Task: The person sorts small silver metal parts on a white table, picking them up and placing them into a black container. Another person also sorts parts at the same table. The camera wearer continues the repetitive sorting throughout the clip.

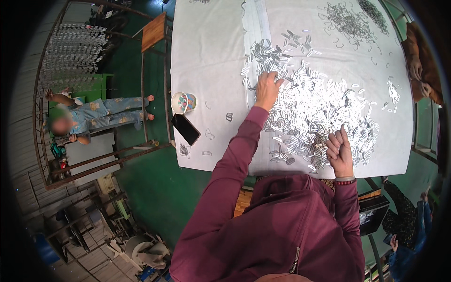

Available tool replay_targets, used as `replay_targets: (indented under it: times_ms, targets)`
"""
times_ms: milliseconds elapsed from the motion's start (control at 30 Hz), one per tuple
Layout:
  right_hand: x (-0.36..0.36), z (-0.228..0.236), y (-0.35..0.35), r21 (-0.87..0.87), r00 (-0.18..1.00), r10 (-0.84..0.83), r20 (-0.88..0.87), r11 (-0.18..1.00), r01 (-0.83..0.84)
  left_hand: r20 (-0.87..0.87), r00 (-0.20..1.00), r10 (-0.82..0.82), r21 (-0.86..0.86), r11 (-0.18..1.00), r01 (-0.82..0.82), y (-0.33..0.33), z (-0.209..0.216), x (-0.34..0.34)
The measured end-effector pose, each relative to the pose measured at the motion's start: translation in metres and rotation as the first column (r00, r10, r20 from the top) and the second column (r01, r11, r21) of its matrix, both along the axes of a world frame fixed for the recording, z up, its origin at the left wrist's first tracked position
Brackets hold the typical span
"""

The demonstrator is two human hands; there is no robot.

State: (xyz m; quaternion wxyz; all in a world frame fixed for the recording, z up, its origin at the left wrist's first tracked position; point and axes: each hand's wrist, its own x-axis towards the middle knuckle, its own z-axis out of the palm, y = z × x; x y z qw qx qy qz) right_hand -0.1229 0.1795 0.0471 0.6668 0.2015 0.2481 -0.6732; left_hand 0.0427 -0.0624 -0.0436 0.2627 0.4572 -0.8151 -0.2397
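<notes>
A wide heap of small, shiny, elongated metal pieces (310,105) is spread over the white cloth-covered table (211,51). My left hand (268,90) reaches over the heap's upper left part, thumb apart from the fingers, fingertips down beside a greyer cluster of pieces (268,55). Nothing shows held in it. At the near right part of the heap is my right hand (340,151), its index finger stretched toward the pieces and the other fingers curled in. Whatever those curled fingers may hold is hidden.
A white tub of colourful bits (183,102) and a black phone (186,129) sit at the table's left edge. Thin wire hooks (350,23) lie at the far right. A co-worker's hands (418,77) are at the right edge. Another person (98,116) is off to the left.
</notes>
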Motion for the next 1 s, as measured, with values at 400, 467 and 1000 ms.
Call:
replay_targets:
  times_ms: [400, 467, 1000]
  targets:
    - [-0.02, 0.021, 0.04, 0.042, 0.993, -0.063, -0.096, 0.997, 0.067, 0.15, 0.98, 0.127, 0.039, 0.99, -0.134, -0.088, -0.011, 0.033]
    - [-0.015, 0.024, 0.036, 0.11, 0.986, -0.109, -0.126, 0.986, 0.123, 0.068, 0.998, -0.015, -0.103, 0.994, 0.022, -0.092, -0.023, 0.033]
    - [-0.019, 0.015, 0.023, 0.09, 0.995, -0.07, -0.077, 0.993, 0.077, 0.091, 0.976, -0.195, -0.218, 0.953, 0.211, -0.075, 0.002, 0.01]
